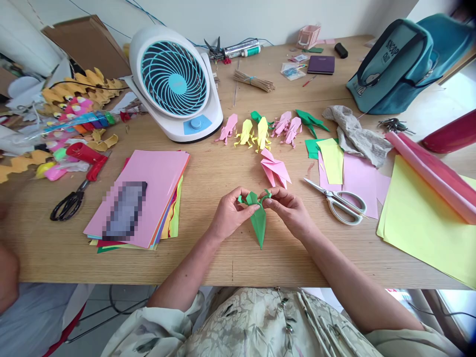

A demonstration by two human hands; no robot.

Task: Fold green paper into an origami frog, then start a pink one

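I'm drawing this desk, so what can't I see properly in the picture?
In the head view:
Dark-edged object on the stacked pink sheet: pixelated over.
Green folded paper: left hand and right hand cover part of its top.
Red object: cut off by the right edge.
Another person's arm: cut off by the left edge.
Small green figure: partly behind a yellow figure.

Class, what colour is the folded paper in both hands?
Green folded paper, clearest in the head view.
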